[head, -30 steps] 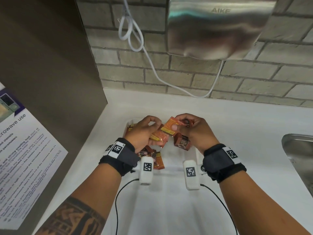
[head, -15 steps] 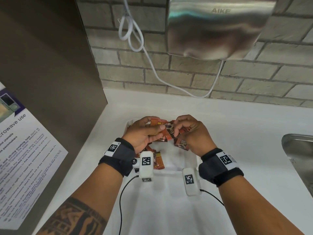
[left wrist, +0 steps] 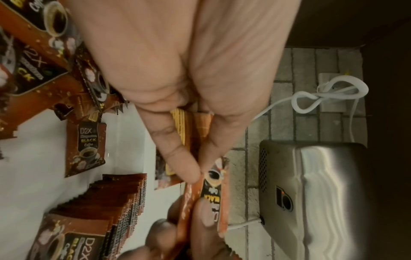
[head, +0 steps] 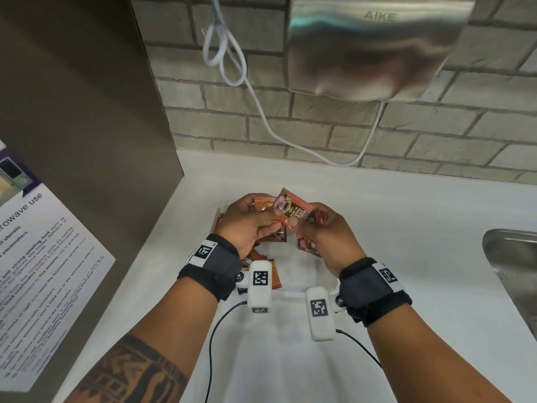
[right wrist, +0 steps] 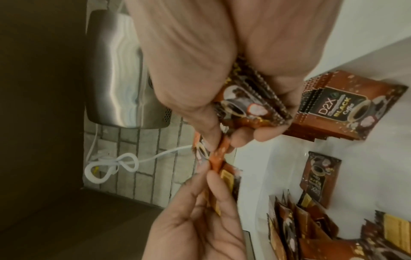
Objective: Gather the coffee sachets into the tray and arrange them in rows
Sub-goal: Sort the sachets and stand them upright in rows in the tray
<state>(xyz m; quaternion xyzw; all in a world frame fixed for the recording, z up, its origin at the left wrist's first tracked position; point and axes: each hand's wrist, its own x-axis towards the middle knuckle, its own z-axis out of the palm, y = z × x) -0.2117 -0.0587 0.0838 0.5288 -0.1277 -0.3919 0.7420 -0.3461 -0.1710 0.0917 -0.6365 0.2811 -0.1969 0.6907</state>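
Note:
Both hands hover over the far end of a white tray. A brown coffee sachet is pinched from both sides, by my left hand and my right hand. The left hand also grips a few orange-backed sachets. The right palm holds a small bundle of sachets. In the tray stand a tidy row of sachets and a single flat sachet. A loose pile of sachets lies at the tray's left side.
The tray sits on a white counter against a brick wall. A steel hand dryer with a white cable hangs above. A brown side panel bounds the left; a steel sink lies right.
The sachet held between the hands has been turned and raised, so its printed face now shows. Both hands stay over the tray's far end.

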